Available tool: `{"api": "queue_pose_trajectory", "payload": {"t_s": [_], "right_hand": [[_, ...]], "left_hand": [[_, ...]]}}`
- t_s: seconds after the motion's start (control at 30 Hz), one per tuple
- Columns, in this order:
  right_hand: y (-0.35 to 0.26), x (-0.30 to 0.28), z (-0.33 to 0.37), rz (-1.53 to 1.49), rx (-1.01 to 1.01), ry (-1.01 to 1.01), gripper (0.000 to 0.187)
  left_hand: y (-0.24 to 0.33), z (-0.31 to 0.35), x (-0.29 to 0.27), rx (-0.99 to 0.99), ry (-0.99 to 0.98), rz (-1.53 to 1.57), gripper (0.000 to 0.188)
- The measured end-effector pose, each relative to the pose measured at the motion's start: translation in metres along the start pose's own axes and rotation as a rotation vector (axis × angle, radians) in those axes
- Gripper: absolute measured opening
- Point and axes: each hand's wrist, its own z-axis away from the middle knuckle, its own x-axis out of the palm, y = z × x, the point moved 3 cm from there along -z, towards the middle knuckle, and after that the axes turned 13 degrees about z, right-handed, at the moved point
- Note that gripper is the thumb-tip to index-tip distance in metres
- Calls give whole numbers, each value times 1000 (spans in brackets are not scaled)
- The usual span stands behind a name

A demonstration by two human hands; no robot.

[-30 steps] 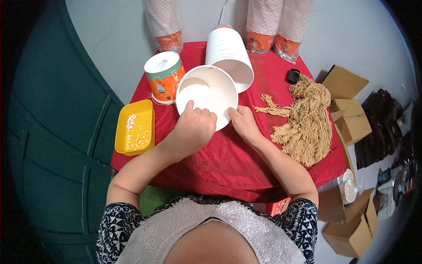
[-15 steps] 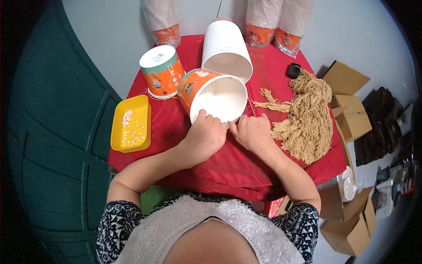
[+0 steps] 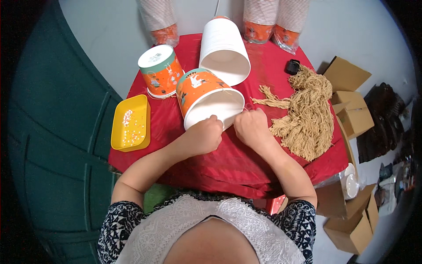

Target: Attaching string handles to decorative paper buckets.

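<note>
On the red tablecloth (image 3: 237,154), left of the tipped orange paper bucket (image 3: 206,99), sits a yellow tray (image 3: 130,123); the left hand (image 3: 203,137) and right hand (image 3: 251,126) both pinch the bucket's near rim, tan yarn (image 3: 307,112) lying right of it

Both hands on tilted paper bucket (image 3: 210,100) (orange, white inside)

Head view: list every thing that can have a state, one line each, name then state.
orange paper bucket: tipped on its side, mouth toward the person, both hands at its rim
left hand: closed on the rim
right hand: closed at the rim
second orange bucket: upside down
white bucket stack: lying on its side
yellow tray: open, holding small bits
twine bundle: loose
</note>
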Motion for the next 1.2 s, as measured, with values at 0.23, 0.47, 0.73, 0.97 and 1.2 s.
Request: {"api": "queue_pose_trajectory", "payload": {"t_s": [0.23, 0.47, 0.73, 0.97, 1.2], "right_hand": [[-2, 20, 1, -97, 45, -23, 20], [-1, 16, -1, -217, 63, -87, 12], [17, -9, -5, -677, 1, 28, 7], [16, -21, -10, -656, -20, 191, 9], [-1, -36, -10, -627, -233, 408, 14]], "left_hand": [[-18, -7, 0, -31, 128, 247, 15], [-28, -9, 0, -138, 189, 322, 15], [-42, 0, 3, -176, 109, 399, 9], [-38, -2, 15, -202, 119, 455, 16], [-44, -8, 32, -136, 352, 597, 17]]}}
